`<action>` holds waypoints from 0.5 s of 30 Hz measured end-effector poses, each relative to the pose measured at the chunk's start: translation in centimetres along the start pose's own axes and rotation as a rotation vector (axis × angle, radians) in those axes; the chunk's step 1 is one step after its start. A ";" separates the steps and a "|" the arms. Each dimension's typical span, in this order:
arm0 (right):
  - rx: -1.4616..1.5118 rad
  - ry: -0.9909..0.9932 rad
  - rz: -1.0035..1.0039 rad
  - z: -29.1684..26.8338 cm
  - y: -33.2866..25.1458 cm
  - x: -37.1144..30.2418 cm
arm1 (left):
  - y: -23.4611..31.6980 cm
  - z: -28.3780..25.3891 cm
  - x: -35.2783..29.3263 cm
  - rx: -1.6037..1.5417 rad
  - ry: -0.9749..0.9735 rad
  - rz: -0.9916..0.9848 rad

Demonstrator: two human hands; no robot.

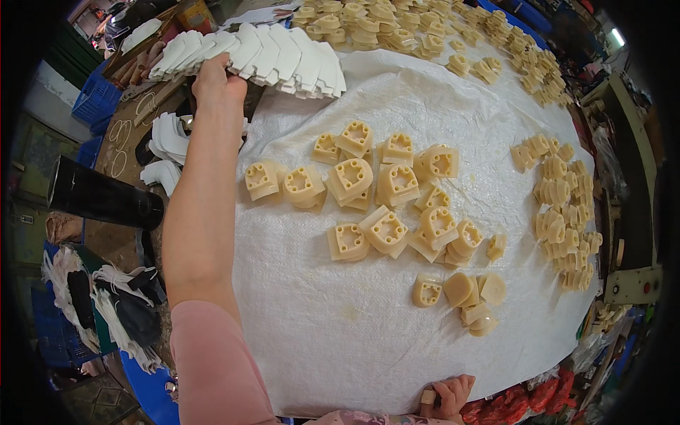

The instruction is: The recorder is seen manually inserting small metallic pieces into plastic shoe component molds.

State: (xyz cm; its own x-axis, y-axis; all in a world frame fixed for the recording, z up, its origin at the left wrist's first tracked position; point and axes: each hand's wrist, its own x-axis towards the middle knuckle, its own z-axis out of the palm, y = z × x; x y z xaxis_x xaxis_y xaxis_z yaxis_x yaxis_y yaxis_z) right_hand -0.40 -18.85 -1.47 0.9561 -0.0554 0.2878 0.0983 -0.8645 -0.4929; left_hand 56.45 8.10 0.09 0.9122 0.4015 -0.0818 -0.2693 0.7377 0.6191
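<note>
The fingers of the left hand (218,79) were curled over the near edge of a long fanned row of white flat pieces (262,53), closed on it from below and behind, with the knuckles turned toward the camera. That row lay along the far left edge of the white woven sheet (340,319), which covered the table and serves here as the landmark. The bare left forearm ran from the sheet's near left corner up its left border to the row, with a pink sleeve (212,368) at the upper arm.

The right hand (446,397) rested at the sheet's near edge, right of centre, its fingers bent and drawn together against the cloth; a strip of tape wrapped one finger. I could not tell whether they pinched the sheet or only pressed on it.

On the middle of the sheet sat a loose cluster of cream moulded blocks (382,191), each with a round-ended shape and small holes in its face. A smaller group of the same cream parts (467,297) lay nearer the sheet's near right side. A column of stacked cream parts (563,212) followed its right edge, and another mass of them (397,25) crowded its far edge.

Off the sheet's left border lay more white flat pieces (166,145), a black tube (99,195) on its side, and a heap of white and dark gloves (106,304). A blue crate (95,99) stood beyond the far left corner.
</note>
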 end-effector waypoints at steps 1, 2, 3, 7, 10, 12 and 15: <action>-0.006 -0.015 0.007 -0.1 0.0 0.0 | 0.1 1.1 -1.3 0.013 -0.002 0.017; -0.005 -0.015 0.006 -0.2 -0.1 0.2 | 0.7 1.8 -2.1 0.028 -0.005 0.039; -0.013 -0.023 0.000 -0.3 -0.2 0.4 | 1.4 2.2 -2.7 0.028 -0.005 0.039; -0.091 0.021 -0.029 0.5 0.9 -1.0 | 4.7 4.0 -3.7 0.070 -0.099 0.077; -0.069 0.006 -0.025 0.5 1.1 -1.0 | 7.8 5.5 -4.8 0.104 -0.211 0.094; -0.072 0.010 -0.018 0.4 1.0 -0.9 | 9.0 7.3 -6.8 0.089 -0.128 0.082; -0.061 0.006 -0.016 0.1 0.4 -1.0 | 11.6 8.1 -8.8 0.117 -0.171 0.091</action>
State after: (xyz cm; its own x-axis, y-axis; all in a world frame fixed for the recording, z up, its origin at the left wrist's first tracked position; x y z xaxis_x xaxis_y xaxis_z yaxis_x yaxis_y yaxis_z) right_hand -1.34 -19.11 -2.02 0.9530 -0.0443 0.2998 0.0961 -0.8940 -0.4376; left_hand 47.77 8.75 14.33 0.9273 0.3589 0.1058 -0.3245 0.6306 0.7050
